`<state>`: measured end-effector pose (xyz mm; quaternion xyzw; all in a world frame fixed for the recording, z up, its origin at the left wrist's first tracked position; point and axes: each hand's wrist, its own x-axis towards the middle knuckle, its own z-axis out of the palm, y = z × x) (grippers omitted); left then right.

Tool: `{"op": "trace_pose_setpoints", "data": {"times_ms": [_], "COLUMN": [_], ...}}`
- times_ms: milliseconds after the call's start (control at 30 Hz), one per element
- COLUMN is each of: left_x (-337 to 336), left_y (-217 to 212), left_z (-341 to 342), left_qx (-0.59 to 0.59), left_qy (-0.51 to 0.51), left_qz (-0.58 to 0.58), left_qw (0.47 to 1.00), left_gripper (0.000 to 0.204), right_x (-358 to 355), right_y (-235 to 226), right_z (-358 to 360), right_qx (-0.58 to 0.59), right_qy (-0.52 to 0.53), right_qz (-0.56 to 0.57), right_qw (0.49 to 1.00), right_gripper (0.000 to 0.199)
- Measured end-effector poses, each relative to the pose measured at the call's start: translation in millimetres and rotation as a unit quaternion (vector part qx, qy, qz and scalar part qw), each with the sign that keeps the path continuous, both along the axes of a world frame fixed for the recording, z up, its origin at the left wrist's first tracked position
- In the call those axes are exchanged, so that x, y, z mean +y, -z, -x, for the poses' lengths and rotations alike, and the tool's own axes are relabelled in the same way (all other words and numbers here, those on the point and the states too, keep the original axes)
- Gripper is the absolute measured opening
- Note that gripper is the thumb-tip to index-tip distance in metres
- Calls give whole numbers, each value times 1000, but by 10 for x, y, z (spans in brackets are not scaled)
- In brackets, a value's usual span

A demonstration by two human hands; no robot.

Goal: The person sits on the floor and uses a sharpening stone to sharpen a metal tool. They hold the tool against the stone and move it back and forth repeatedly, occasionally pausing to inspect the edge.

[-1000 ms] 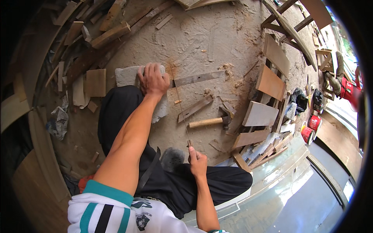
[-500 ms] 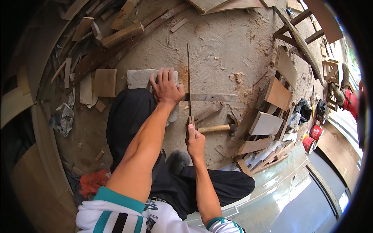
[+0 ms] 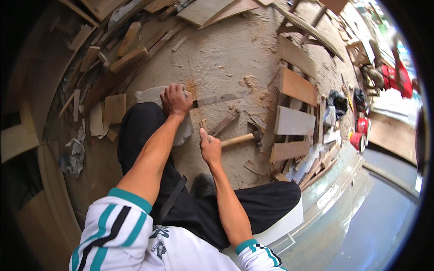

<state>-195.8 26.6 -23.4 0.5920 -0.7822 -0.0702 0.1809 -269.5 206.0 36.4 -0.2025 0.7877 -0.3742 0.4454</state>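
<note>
1. Left hand [image 3: 175,100] presses its fingers down on a thin wooden strip [image 3: 220,99] lying across a grey stone block [image 3: 151,95] on the dusty floor [image 3: 226,49].
2. Right hand [image 3: 209,147] is clenched around a small tool, too blurred to identify, near a hammer [image 3: 242,138].

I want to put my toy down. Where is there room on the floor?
The sandy floor above the left hand is bare, up to the planks. It is crowded right of the hammer, by the boards, and left, at the scrap wood.

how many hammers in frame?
1. A wooden-handled hammer lies on the sandy floor just right of the right hand. Others may be hidden in the scrap wood.
</note>
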Motion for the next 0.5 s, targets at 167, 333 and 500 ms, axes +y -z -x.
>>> {"op": "trace_pose_setpoints", "data": {"times_ms": [167,333,500], "left_x": [-52,-16,-112], "left_y": [170,95,184], "left_z": [-81,103,-59], "left_qx": [7,-24,33], "left_qy": [8,-18,-49], "left_qz": [41,-64,-53], "left_qw": [999,997,997], "left_gripper": [28,52,49], "right_x": [3,85,15], "right_y": [178,162,16], "right_z": [-75,-45,-98], "right_qx": [39,55,44], "right_qy": [6,11,-11], "right_qz": [26,17,11], "right_qw": [999,998,999], "right_gripper": [64,66,68]}}
